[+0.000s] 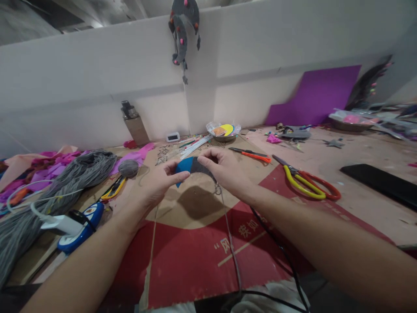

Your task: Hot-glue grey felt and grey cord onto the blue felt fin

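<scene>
A curved crescent piece is held up above the cardboard in the middle; its left part is blue and its right part is wrapped in dark grey. My left hand pinches the blue end between thumb and fingers. On the grey part, my right hand is closed with thumb and forefinger together. From near the right hand a thin grey yarn hangs down past the cardboard's front edge, with a small loop of it below the piece.
Red and yellow scissors and an orange-handled cutter lie right. Grey yarn, a blue power strip and yellow-handled snips lie left. A black phone-like slab sits far right; a bowl stands behind the hands.
</scene>
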Demonstrator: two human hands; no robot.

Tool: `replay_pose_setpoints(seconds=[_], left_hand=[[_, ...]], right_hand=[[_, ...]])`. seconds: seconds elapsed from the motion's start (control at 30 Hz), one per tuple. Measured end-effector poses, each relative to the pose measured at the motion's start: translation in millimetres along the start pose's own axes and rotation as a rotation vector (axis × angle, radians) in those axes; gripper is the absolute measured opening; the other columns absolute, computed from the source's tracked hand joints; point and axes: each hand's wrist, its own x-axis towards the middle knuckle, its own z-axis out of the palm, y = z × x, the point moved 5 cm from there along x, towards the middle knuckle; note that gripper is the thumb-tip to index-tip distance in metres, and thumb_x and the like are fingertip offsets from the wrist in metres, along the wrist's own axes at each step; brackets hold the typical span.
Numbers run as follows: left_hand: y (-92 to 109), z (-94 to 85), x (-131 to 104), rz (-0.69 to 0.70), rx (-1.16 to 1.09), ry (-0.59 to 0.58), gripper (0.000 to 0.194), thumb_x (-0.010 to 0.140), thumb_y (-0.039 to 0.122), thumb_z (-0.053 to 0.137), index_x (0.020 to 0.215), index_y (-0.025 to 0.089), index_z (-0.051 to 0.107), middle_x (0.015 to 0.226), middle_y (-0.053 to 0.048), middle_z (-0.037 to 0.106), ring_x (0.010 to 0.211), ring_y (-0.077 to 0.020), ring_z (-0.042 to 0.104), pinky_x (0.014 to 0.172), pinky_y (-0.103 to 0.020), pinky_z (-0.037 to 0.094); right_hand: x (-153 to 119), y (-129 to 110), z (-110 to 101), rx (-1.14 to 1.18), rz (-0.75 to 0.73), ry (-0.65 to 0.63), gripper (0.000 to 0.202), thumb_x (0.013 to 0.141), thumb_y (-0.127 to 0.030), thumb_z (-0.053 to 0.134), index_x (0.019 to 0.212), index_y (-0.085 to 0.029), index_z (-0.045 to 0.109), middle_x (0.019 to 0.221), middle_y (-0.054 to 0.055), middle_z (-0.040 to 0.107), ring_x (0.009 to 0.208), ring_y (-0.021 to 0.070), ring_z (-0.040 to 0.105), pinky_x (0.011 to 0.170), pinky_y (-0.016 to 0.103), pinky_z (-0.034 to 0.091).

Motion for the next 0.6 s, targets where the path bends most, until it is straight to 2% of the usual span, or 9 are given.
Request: replay_pose_setpoints(seconds=[0.23, 0.33, 0.47, 0.6], left_hand=[[7.6, 12.8, -9.6, -0.049, 0.108, 0.061, 0.021, 0.070, 0.031, 0.072, 0.083, 0.017, 0.064, 0.072, 0.001, 0.061, 0.067, -0.0135, 0.053, 0.060, -0.025, 0.037], [5.1, 12.9, -9.9, -0.081, 0.079, 0.084, 0.019, 0.070, 0.031, 0.071, 0.078, 0.017, 0.063, 0.068, 0.000, 0.062, 0.065, -0.0133, 0.053, 0.059, -0.026, 0.036], [2.5, 12.6, -8.6, -0.091, -0.029, 0.098, 0.019, 0.067, 0.031, 0.073, 0.073, 0.017, 0.062, 0.065, 0.001, 0.061, 0.062, -0.0128, 0.053, 0.060, -0.025, 0.037], [5.6, 14.0, -8.2, -0.085, -0.102, 0.109, 0.018, 0.066, 0.029, 0.073, 0.074, 0.016, 0.063, 0.065, 0.000, 0.061, 0.062, -0.0122, 0.053, 0.060, -0.024, 0.037]], right_hand=[[-10.4, -2.7, 16.3, -0.062, -0.068, -0.161, 0.015, 0.083, -0.028, 0.061, 0.074, -0.017, 0.066, 0.069, 0.000, 0.065, 0.065, 0.0115, 0.054, 0.064, 0.026, 0.041], [-10.0, -0.7, 19.0, 0.000, -0.017, -0.222, 0.023, 0.087, -0.034, 0.056, 0.073, -0.017, 0.063, 0.070, 0.001, 0.065, 0.067, 0.0122, 0.055, 0.065, 0.026, 0.042], [-7.3, 4.7, 18.1, 0.125, 0.071, -0.250, 0.038, 0.094, -0.045, 0.041, 0.073, -0.018, 0.058, 0.064, 0.000, 0.059, 0.060, 0.0121, 0.052, 0.060, 0.026, 0.042], [-7.2, 4.3, 18.5, 0.150, 0.062, -0.265, 0.026, 0.087, -0.040, 0.055, 0.076, -0.018, 0.058, 0.069, -0.001, 0.059, 0.065, 0.0117, 0.054, 0.066, 0.026, 0.044]])
